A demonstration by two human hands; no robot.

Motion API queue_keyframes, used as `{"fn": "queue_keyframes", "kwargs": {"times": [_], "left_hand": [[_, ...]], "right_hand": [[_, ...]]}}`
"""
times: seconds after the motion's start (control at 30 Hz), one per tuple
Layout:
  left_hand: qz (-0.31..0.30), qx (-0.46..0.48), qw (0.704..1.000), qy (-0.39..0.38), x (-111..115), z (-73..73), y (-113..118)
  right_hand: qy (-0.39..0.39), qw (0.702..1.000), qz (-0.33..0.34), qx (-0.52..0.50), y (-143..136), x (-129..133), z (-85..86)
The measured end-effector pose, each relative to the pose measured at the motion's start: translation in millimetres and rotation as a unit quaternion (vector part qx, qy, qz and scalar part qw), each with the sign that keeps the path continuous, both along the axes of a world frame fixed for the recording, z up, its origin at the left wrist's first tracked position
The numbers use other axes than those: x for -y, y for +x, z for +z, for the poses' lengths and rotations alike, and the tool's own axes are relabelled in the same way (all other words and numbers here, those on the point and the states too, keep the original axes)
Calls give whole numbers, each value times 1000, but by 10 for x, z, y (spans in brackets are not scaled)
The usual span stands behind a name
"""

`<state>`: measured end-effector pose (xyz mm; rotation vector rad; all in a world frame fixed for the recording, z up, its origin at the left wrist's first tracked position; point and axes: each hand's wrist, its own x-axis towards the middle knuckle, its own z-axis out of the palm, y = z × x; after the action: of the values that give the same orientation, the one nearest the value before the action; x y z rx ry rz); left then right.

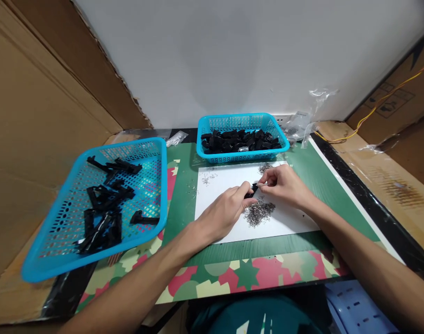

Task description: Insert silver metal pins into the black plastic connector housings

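Over a white sheet, my left hand is closed round a small black part. My right hand pinches a thin, light-coloured piece against the upper end of that part; its exact shape is too small to make out. Just below my fingers lies a pile of small metal pieces. A smaller metal pile sits above my right fingertips, and a few loose metal bits are scattered at the sheet's upper left.
A blue basket with long black parts stands at the left. Behind the sheet, another blue basket holds many black pieces. Clear plastic bags lie at the back right. Cardboard rises along the left side, and a yellow wire hangs at the right.
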<state>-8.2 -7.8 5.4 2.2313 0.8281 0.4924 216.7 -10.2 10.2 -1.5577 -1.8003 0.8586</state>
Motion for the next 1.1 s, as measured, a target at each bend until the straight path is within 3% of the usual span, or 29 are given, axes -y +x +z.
{"fn": "queue_keyframes", "kwargs": {"times": [0.43, 0.8, 1.1], "left_hand": [[11, -12, 1000, -2, 2, 3, 8], [20, -16, 1000, 4, 2, -7, 18], [16, -32, 999, -3, 11, 51, 1]], "right_hand": [[20, 999, -3, 33, -32, 26, -16], [-6, 998, 40, -46, -19, -25, -27], [-42, 992, 117, 11, 179, -30, 93]]}}
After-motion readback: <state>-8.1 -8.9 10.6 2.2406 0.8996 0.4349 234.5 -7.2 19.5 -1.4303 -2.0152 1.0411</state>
